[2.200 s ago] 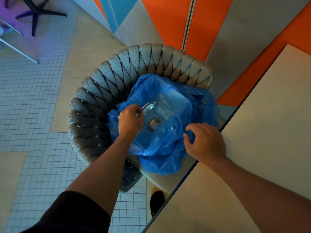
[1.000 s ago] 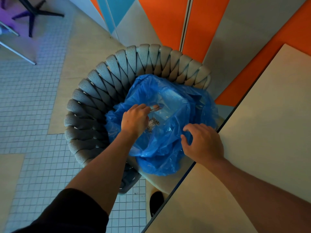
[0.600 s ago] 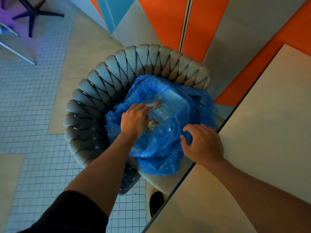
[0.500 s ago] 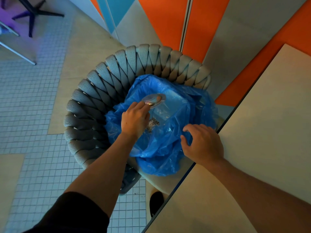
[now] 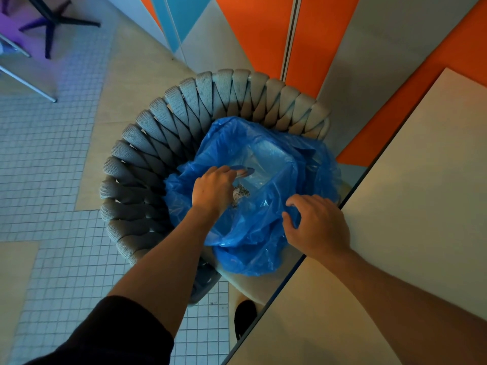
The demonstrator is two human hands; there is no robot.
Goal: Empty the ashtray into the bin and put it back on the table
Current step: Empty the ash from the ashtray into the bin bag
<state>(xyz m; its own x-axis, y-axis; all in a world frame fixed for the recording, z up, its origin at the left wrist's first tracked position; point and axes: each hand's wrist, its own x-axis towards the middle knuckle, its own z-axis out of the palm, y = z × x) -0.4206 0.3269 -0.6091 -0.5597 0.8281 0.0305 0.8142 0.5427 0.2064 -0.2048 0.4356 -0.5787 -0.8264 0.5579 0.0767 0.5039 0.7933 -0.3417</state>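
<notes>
Tiled floor, woven chair (image 5: 184, 122) at 12. Left hand (image 5: 213, 189) grips tilted ashtray (image 5: 243, 171) over bin bag (image 5: 263, 233); right hand (image 5: 317, 225) pinches bag rim open for dumping.

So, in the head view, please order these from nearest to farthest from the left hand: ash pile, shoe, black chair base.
From the left hand:
1. Ash pile, just right of it, inside the blue bag.
2. Shoe, on the floor below, by the table edge.
3. Black chair base, far top-left corner.
</notes>
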